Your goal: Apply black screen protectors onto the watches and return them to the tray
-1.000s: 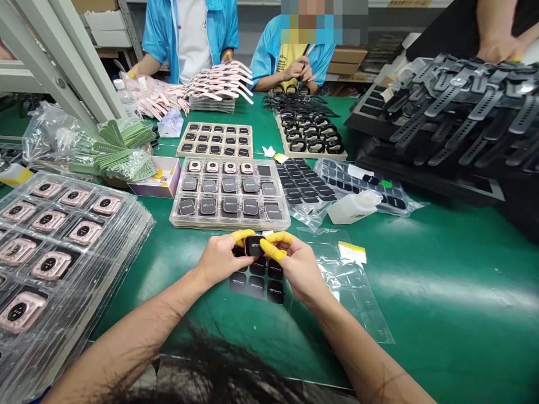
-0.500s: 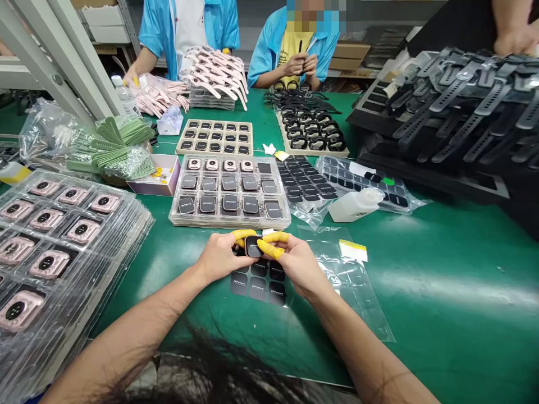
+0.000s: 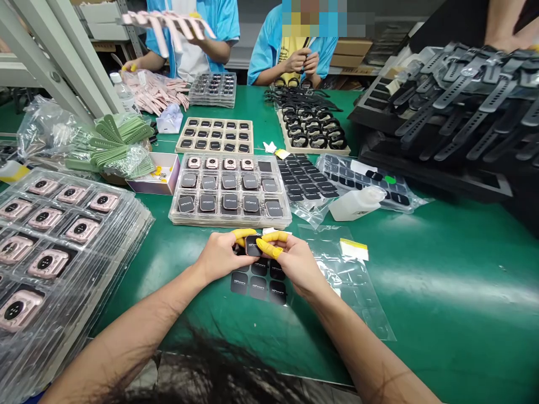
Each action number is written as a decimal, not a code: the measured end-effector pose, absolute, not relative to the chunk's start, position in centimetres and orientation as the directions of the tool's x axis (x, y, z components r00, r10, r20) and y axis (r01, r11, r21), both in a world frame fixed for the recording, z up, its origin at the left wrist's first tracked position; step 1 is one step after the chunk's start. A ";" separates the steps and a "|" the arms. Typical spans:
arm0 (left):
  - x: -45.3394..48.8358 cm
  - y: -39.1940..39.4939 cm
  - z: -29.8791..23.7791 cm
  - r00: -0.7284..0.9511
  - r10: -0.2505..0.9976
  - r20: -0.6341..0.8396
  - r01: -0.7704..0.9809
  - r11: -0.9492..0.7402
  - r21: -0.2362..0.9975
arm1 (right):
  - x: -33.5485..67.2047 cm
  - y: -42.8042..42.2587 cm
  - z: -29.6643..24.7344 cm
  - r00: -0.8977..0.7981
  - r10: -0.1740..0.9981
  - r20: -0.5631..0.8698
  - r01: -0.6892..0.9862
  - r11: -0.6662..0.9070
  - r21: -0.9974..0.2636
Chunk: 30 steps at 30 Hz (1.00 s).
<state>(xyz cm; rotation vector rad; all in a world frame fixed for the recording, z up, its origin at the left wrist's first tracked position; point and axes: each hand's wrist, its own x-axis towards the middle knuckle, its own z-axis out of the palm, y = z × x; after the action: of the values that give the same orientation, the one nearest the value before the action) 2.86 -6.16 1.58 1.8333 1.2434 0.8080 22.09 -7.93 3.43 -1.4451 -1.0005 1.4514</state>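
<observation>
Between my two hands is a smartwatch case (image 3: 253, 246) with a dark, lettered face turned up. My left hand (image 3: 223, 253), a yellow finger cot on it, grips the case from the left. From the right, my right hand (image 3: 297, 261) pinches it, with a yellow-covered finger lying over its face. Just below the hands lies a sheet of dark square screen films (image 3: 258, 287), partly hidden by them. Beyond them stands a clear plastic tray (image 3: 172, 216) of watch cases, several with dark lettered faces and some in the back row showing their sensor side.
Stacked trays of pink watch cases (image 3: 50, 264) fill the left. A white bottle (image 3: 357, 204) lies by black film sheets (image 3: 305, 178). A clear plastic sheet (image 3: 362, 297) is right of my hands. Grey straps (image 3: 463, 95) overhang at right. Two co-workers in blue sit opposite.
Across the table, a co-worker has lifted the bundle of pink straps up and left, uncovering a tray of watch cases. My hands and the watch case stay almost still.
</observation>
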 end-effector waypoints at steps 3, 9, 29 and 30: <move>2.9 -6.1 1.6 0.323 0.943 0.082 0.458 -0.231 0.858 | 22.0 -7.9 3.5 0.018 0.939 -0.344 -0.035 -0.343 -0.939; 2.9 -6.1 1.7 0.321 0.942 0.096 0.459 -0.243 0.854 | 22.1 -7.9 3.1 0.007 0.952 -0.305 -0.003 -0.305 -0.952; 2.6 -6.1 2.0 0.415 0.907 0.074 0.357 -0.237 0.904 | 22.2 -7.8 2.0 -0.052 0.988 -0.143 0.140 -0.135 -0.981; 2.6 -6.2 2.0 0.410 0.909 0.073 0.354 -0.232 0.906 | 22.2 -8.0 1.8 -0.055 0.989 -0.140 0.147 -0.130 -0.981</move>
<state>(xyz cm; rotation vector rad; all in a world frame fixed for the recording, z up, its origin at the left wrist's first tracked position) 2.59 -6.17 1.97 1.7859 1.0952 0.7914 22.21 -8.01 1.83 -1.3860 -1.2977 1.2878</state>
